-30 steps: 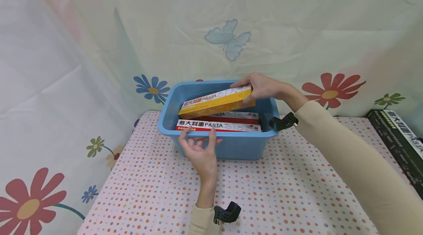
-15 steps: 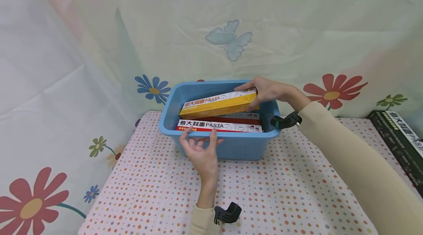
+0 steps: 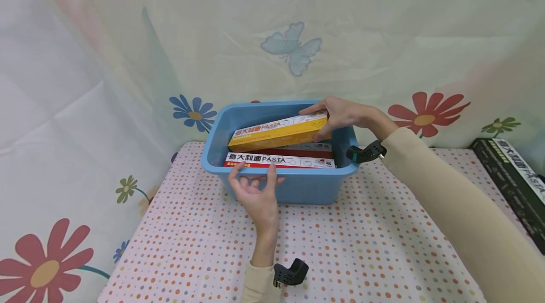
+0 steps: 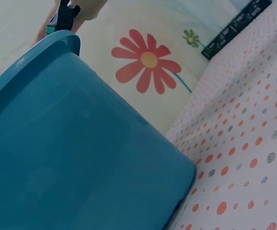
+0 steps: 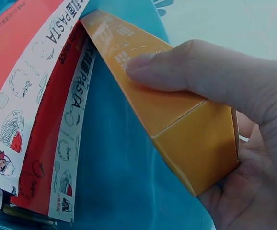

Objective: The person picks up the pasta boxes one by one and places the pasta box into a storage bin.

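In the head view a blue plastic bin [image 3: 281,189] stands on the spotted cloth. My right hand [image 3: 342,116] grips the right end of a yellow pasta box [image 3: 278,133], thumb on its yellow side in the right wrist view. That box slants inside the bin, its left end lower and its right end raised. In front of it lie a dark red pasta box [image 3: 306,150] and a red-and-white pasta box [image 3: 281,160]. My left hand [image 3: 255,196] holds the bin's front rim. The left wrist view shows the bin's wall [image 4: 90,153], with the left fingers out of frame.
A dark green pasta box [image 3: 508,189] lies at the table's right side. Behind the bin hangs a flowered backdrop [image 3: 362,47], close to the far rim. The spotted tablecloth [image 3: 349,246] runs in front of the bin.
Compared with a second ago, the raised right end of the yellow pasta box sits slightly lower and further right, with my right hand on it. My left hand stays at the rim.
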A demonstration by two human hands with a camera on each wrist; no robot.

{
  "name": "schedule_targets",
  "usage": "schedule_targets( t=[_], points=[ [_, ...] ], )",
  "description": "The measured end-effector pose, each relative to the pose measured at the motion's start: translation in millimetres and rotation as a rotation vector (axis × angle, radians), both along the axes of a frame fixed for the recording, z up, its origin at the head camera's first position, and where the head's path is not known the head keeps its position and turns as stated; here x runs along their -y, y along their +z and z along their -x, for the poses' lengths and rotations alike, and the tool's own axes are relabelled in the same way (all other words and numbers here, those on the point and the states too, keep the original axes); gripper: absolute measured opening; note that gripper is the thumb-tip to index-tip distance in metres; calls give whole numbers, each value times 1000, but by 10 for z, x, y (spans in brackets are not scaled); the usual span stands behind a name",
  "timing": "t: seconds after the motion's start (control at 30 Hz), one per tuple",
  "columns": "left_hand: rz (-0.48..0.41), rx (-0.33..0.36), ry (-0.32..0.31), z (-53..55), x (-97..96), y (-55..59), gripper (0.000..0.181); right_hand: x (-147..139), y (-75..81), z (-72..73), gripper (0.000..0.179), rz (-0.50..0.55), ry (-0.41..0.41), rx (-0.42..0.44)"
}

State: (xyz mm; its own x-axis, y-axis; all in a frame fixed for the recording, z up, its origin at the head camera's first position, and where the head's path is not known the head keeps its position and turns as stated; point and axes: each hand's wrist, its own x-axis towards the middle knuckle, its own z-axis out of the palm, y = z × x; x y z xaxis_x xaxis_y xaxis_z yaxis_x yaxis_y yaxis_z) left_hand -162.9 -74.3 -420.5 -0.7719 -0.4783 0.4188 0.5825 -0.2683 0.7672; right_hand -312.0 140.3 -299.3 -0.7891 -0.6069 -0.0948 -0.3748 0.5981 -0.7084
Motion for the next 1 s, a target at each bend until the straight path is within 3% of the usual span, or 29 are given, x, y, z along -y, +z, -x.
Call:
schedule_targets(
  t=[0.43,0.77,1.0],
  points=[
    [-1,-11,9,-23,-11,0,63,-41,-34,14,75,36,35,-29],
    [5,2,-10,-21,-60,-24,63,-127,-54,-27,75,33,13,-13],
    [12,12,-26,-9,-62,-24,66,-214,-24,-49,70,155,-25,48]
  ],
)
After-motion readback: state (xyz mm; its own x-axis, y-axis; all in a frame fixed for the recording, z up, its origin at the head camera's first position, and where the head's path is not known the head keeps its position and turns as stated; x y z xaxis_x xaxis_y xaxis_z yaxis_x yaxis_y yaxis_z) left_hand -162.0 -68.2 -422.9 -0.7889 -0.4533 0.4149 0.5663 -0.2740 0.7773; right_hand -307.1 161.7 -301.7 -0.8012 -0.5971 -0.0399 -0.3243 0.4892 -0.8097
